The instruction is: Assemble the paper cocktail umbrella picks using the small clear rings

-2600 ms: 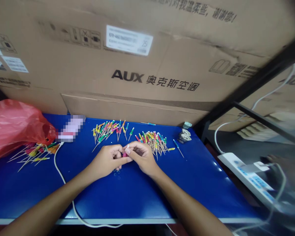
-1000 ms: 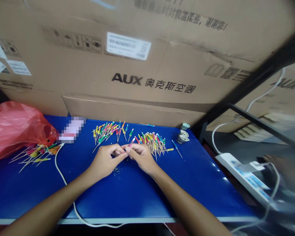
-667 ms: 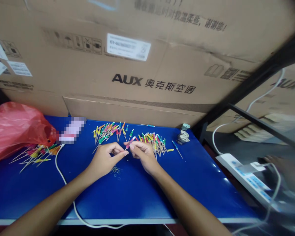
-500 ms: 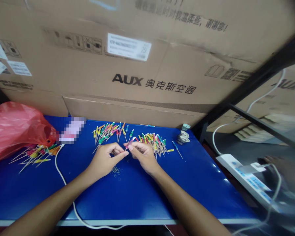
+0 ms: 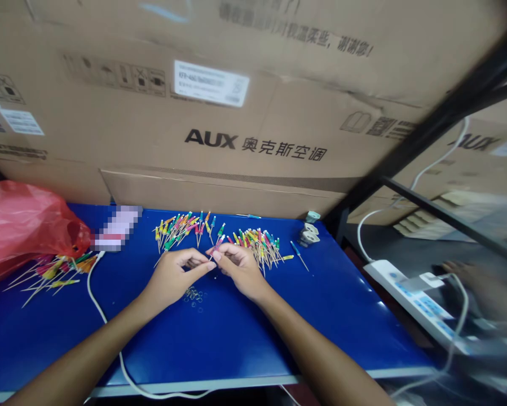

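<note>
Head view looks down on a blue worktop [image 5: 236, 344], with both forearms reaching in from the bottom edge. The right hand [image 5: 240, 274] has a narrow grip, its thumb and fingertips pinched on a thin coloured pin [image 5: 216, 254]. The left hand [image 5: 172, 276] sits just beside it, its fingers curled toward the pin; this grip is narrow too, but I cannot tell whether it holds anything. A scatter of small rings [image 5: 193, 298] lies just below the left hand.

Behind the hands are a heap of coloured pins [image 5: 175, 231] and a second heap [image 5: 257, 248], close together, with a lone pin [image 5: 299, 255] to the right. Further left, longer pins [image 5: 52, 275] lie against a red plastic bag [image 5: 25, 237]. A white cable [image 5: 105, 327] runs across the worktop, and a large cardboard box [image 5: 211, 141] stands behind it.
</note>
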### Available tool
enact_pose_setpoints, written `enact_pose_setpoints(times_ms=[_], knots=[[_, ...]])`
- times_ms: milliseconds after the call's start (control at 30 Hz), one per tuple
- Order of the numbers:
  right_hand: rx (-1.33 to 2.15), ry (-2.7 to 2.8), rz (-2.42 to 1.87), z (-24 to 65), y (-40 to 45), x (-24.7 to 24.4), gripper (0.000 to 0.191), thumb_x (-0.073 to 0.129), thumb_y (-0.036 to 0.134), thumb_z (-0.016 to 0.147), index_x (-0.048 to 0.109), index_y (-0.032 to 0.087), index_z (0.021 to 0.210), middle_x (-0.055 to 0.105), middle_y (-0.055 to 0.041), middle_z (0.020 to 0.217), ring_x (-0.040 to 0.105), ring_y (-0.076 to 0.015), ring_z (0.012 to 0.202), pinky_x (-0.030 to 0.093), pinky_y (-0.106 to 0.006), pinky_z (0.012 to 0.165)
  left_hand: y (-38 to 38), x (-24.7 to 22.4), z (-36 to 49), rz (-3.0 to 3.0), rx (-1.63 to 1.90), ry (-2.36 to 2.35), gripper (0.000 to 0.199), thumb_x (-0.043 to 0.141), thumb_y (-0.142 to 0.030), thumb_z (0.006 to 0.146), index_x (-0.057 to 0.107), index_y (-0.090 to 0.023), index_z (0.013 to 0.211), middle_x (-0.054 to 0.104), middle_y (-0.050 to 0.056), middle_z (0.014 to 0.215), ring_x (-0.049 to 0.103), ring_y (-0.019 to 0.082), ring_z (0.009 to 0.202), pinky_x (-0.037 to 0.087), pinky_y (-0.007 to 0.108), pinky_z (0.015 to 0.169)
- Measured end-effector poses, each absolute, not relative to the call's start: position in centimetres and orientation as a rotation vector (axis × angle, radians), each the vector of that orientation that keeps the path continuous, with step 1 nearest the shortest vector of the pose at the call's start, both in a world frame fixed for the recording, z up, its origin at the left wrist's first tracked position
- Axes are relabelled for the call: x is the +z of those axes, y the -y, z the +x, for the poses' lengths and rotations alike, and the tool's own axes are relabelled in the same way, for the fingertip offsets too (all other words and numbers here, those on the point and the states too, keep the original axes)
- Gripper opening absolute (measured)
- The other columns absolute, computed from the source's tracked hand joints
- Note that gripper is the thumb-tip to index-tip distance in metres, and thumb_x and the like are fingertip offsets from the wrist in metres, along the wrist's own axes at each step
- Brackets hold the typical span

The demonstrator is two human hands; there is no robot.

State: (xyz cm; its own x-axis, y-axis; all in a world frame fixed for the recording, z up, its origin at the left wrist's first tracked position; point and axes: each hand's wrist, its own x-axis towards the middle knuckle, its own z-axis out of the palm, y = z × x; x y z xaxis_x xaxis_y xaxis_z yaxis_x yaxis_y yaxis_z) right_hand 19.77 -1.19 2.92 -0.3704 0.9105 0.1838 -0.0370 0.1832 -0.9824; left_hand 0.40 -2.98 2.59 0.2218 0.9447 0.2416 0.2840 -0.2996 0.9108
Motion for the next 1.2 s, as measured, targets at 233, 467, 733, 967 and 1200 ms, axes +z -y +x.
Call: enact_pose_setpoints(times_ms=[233,467,733,967,1200], knots=[[1.185,1.283,-0.919,21.8,-0.7,4.2,0.031,0.067,0.049,0.088,0.066,0.018,0.092,0.073,-0.0061,0.084,0.066,-0.0152,0.065,0.049,-0.025,0.052,2.6,2.5,-0.6,1.762,1.063,-1.256,0.027,0.062,-0.041,0.094,0.080,-0.023,0.105,0.081,0.004,0.091,0.074,0.020,0.077,0.059,0.030,0.071],[0.396,1.337,-1.321,29.8,-3.9,6.0,0.043,0.065,0.042,0.088,0.067,0.015,0.121,0.070,-0.0030,0.076,0.062,-0.0158,0.064,0.048,-0.028,0.063,2.1,2.4,-1.8,1.722,1.138,-1.342,0.030,0.066,-0.047,0.090,0.080,-0.022,0.100,0.079,0.003,0.082,0.073,0.020,0.073,0.057,0.028,0.068],[0.335,1.952,-1.754,32.1,-3.3,6.0,0.035,0.063,0.031,0.089,0.066,0.023,0.122,0.073,-0.0004,0.076,0.067,-0.0188,0.069,0.043,-0.026,0.063,0.2,2.5,-4.2,1.764,1.086,-1.488,0.033,0.066,-0.053,0.088,0.079,-0.023,0.096,0.078,0.002,0.080,0.072,0.020,0.071,0.055,0.027,0.064],[0.294,2.086,-1.695,31.5,-3.0,6.5,0.028,0.059,0.031,0.092,0.070,0.025,0.116,0.075,-0.0018,0.083,0.068,-0.0195,0.075,0.043,-0.026,0.066,0.0,1.7,-4.0,1.790,1.025,-1.482,0.034,0.066,-0.054,0.087,0.080,-0.024,0.095,0.077,0.002,0.078,0.072,0.020,0.069,0.055,0.026,0.061],[0.220,2.051,-1.693,31.4,-3.0,6.4,0.028,0.055,0.027,0.092,0.072,0.026,0.114,0.076,-0.0035,0.092,0.068,-0.0201,0.077,0.045,-0.028,0.067,0.1,1.6,-3.8,1.899,0.979,-1.437,0.034,0.060,-0.052,0.093,0.077,-0.026,0.107,0.078,0.003,0.089,0.072,0.021,0.078,0.057,0.031,0.072]])
